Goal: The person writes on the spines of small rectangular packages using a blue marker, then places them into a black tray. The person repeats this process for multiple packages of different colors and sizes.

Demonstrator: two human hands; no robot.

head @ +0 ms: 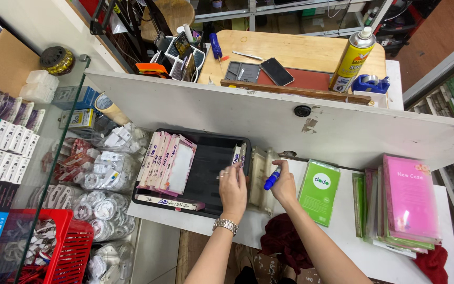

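The left hand (232, 190) pinches a flat packet (239, 155) inside the black tray (206, 173). The right hand (284, 184) grips a blue marker (271, 178). Pink cases (166, 162) crowd the tray's left; a green box (319, 192) lies right on the white counter (342, 231).

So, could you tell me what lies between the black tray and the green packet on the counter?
In the head view, both hands: left hand at the black tray, right hand holding a blue marker, beside the green packet.

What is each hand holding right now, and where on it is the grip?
The right hand holds a blue marker pen by its rear half. The left hand pinches the top edge of a flat pale packet in the black plastic bin.
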